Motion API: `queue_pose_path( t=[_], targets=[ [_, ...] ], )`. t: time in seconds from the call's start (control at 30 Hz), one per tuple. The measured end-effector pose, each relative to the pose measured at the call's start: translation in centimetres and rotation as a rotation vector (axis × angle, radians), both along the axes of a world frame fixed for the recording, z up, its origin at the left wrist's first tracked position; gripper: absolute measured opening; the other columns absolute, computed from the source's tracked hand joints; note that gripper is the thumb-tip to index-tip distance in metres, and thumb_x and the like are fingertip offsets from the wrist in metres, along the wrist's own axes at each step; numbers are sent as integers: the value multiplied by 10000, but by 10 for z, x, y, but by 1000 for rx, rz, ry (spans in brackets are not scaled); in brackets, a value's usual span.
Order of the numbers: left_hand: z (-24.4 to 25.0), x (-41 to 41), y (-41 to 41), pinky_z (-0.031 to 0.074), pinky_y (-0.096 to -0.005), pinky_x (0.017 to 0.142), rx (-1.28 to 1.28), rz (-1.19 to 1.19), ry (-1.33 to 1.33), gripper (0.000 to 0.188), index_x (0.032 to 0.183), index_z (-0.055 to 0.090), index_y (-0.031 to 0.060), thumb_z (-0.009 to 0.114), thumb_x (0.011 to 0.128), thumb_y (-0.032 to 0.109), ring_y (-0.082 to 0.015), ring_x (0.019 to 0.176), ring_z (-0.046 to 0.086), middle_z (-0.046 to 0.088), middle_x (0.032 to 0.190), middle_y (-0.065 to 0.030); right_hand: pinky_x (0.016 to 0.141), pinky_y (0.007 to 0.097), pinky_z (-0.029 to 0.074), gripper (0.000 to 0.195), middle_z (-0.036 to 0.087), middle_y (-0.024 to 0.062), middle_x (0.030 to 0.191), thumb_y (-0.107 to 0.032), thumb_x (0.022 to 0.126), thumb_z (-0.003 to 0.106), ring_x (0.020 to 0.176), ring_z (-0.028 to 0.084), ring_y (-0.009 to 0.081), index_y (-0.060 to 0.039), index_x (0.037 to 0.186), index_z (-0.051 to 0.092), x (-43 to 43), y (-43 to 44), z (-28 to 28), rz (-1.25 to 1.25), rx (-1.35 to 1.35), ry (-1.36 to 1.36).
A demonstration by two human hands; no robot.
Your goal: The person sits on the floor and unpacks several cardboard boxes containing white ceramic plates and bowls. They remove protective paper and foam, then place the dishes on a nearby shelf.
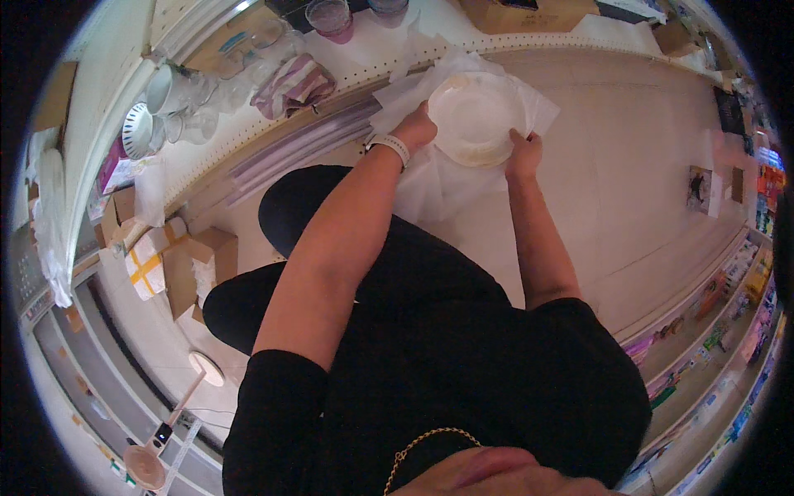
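A round white plate [477, 115] with a yellowish rim is held out in front of me. My left hand [417, 129], with a pale band on its wrist, grips the plate's left edge. On the opposite side my right hand [525, 154] pinches the lower right rim, thumb on top. Thin white wrapping paper [428, 189] spreads beneath and around the plate, its creased corners sticking out past the rim. The fingers under the plate are hidden.
Left, a perforated-edge shelf [366, 77] carries a striped cloth [294, 87], glass cups [192, 124] and a pink-tinted glass [330, 18]. Cardboard boxes [198, 260] and a pedestal fan [146, 465] stand on the floor. Stocked shelves [701, 347] line the right.
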State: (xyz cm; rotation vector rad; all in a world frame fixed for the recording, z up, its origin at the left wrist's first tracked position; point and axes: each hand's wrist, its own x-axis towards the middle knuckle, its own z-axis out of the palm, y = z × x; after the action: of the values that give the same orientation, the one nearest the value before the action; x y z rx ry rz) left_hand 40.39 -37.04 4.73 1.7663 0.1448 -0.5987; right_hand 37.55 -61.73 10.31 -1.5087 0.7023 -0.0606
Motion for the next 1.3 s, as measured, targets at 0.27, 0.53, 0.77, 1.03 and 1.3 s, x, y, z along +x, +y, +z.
queue_pose_path(
  t=[0.27,0.53,0.77,1.03,1.3],
  targets=[
    [37,6,-11,483,-313,845,49,27,226,565,1351,468,34,543,792,62,-201,1009,575,597,1187,-99,835,367,505,388,626,113,1044,-25,811,673,936,606,239,22,1173,542,3,-2,18,-38,183,-93],
    [36,-5,4,482,-373,924,-149,103,113,556,1381,441,20,517,834,79,-265,1074,617,632,1185,-162,906,403,507,635,546,118,1200,70,777,587,1105,555,288,-102,1350,375,-24,36,85,115,305,49],
    [112,3,78,461,-374,949,277,-40,-122,603,1389,474,41,655,832,182,-251,1107,591,592,1263,-159,905,396,496,668,544,123,1204,92,757,552,1106,549,282,-95,1371,368,-47,77,118,67,460,-173],
    [263,-120,191,398,-367,1064,-136,504,-5,736,1456,357,-15,632,931,421,-243,1267,500,474,1437,-120,997,438,468,749,480,160,1300,82,768,568,1185,517,307,-79,1440,281,-52,154,222,284,921,-217],
    [304,-201,195,424,-423,1062,-705,888,-68,603,1435,396,6,579,974,350,-289,1272,506,493,1417,-142,1089,422,352,853,416,160,1369,37,766,613,1265,443,285,-66,1495,182,-91,252,231,638,674,-400]
  ],
)
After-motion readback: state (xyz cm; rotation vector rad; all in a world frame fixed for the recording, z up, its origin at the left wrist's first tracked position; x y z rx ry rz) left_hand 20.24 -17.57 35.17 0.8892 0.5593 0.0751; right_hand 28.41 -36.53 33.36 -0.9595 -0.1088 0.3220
